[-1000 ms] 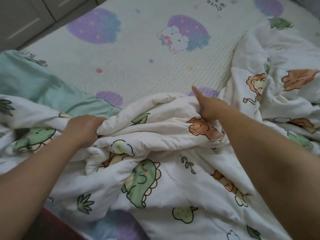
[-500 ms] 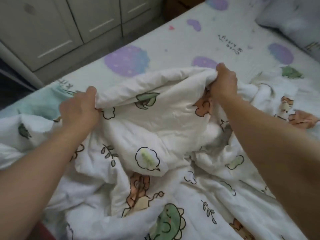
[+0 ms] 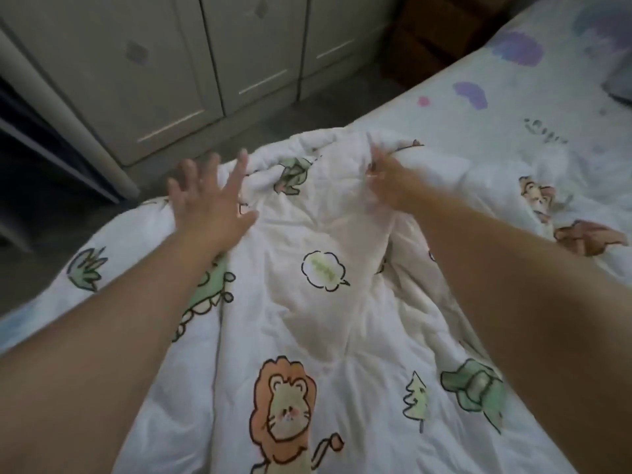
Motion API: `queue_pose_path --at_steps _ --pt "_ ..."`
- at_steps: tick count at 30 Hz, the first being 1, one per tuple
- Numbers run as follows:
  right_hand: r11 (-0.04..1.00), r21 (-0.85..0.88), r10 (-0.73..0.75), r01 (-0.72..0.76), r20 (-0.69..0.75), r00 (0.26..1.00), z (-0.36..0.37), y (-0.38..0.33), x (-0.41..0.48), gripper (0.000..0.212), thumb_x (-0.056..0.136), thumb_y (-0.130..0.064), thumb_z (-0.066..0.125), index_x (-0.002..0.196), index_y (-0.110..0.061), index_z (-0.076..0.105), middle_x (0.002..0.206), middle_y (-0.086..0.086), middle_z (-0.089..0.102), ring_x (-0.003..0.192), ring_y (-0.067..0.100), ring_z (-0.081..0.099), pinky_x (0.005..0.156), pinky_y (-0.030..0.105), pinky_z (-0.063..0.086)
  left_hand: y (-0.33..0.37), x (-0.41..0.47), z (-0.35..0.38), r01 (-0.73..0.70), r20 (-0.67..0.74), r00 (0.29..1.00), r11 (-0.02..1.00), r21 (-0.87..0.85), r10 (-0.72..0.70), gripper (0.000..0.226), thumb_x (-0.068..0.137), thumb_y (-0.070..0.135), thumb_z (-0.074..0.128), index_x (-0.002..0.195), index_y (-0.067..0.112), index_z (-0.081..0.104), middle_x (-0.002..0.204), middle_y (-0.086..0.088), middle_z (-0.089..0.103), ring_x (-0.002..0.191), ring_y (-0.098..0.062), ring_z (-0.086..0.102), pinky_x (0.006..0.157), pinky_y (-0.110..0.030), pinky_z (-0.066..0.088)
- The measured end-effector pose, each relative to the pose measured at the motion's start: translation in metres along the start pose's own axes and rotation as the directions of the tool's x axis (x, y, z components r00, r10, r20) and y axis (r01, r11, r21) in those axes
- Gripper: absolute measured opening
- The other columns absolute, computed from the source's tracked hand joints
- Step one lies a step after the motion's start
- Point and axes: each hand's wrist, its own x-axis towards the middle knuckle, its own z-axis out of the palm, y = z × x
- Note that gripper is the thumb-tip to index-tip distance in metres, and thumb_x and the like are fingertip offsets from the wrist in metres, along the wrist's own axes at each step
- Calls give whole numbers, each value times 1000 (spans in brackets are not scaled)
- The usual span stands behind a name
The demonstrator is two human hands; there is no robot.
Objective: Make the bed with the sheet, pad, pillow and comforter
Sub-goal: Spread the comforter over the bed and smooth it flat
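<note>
Beside the grey cabinet doors [image 3: 178,73], the printed bed pad [image 3: 506,107] lies beyond the right hand [image 3: 393,181], which pinches the far edge of the white animal comforter [image 3: 325,302], while the left hand [image 3: 208,203], left of that grip, has straight, spread fingers holding nothing.

We are looking at the bed [image 3: 441,111], which is wearing a purple-spotted pad [image 3: 554,107]; the animal-print comforter [image 3: 325,302] is lying rumpled across its near part.
</note>
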Motion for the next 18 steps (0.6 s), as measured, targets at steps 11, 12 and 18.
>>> queue_pose_path --at_steps 11,12,18 --pt "980 -192 -16 54 195 981 57 -1 -30 53 93 -49 34 144 -35 30 156 7 23 142 31 24 114 56 18 -24 2 32 -160 224 963 986 36 148 50 96 46 37 145 44 24 160 1 0 146 -27 -3 116 -51 1" --pt "978 -201 -12 50 186 982 53 -2 -38 51 96 -45 33 146 -36 28 158 2 21 143 28 21 115 56 13 -25 0 28 -164 202 967 986 13 158 50 97 43 38 145 43 26 160 1 2 146 -26 -1 117 -49 2" --pt "977 -198 -42 83 204 978 31 -19 -119 49 102 -41 32 149 -37 21 160 -6 15 147 23 12 116 50 3 -29 -55 -4 -152 194 964 977 -151 180 50 96 30 46 145 30 35 158 -2 15 145 -20 15 118 -39 8"
